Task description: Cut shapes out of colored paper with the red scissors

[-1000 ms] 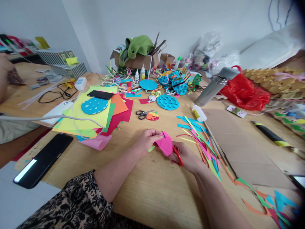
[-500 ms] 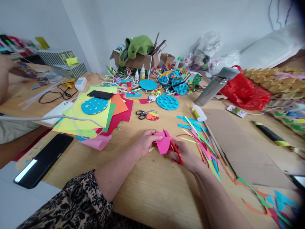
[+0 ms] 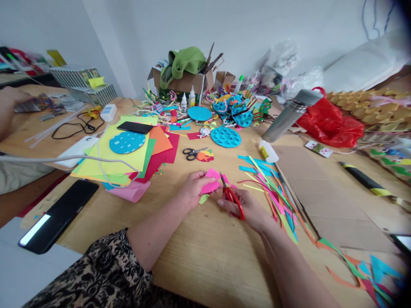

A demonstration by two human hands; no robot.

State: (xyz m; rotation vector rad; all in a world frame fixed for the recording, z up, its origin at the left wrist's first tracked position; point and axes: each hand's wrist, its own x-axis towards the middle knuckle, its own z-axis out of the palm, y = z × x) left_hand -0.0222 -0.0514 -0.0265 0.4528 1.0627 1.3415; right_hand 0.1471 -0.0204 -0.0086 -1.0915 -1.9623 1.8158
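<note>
A: Two hands over the worktop (image 3: 205, 256), both busy. Left hand (image 3: 192, 190) has its fingers (image 3: 201, 176) pinched on a pink paper piece (image 3: 210, 182), held just above the wood. A small green scrap (image 3: 203, 199) lies right under those fingers.

B: And the right hand (image 3: 248, 209)?

A: Clenched through the red handles of the scissors (image 3: 231, 197). Blades point away from the wrist and up into the pink paper's right edge, touching it. Whether the blades are parted or closed I cannot tell; the tip is too small.

B: What sits around the fingers?

A: Just right of the right hand's fingers, a loose spread of coloured paper strips (image 3: 268, 184), running toward the near edge. Beyond them a white glue bottle (image 3: 268, 152) on its side, and a steel flask (image 3: 290, 115) tilted behind it. Straight ahead of both hands, a second pair of scissors (image 3: 192, 152), black-handled, lying flat, with a blue dimpled disc (image 3: 226, 137) farther on.

B: Left of the left hand?

A: A stack of coloured sheets (image 3: 128, 160) with a blue paper circle (image 3: 127, 142) and a dark phone (image 3: 135, 127) on top. Nearer the body, well apart from the fingers, a black tablet (image 3: 58, 216) at the worktop's edge. Another person's hand (image 3: 9, 109) shows at the far left
</note>
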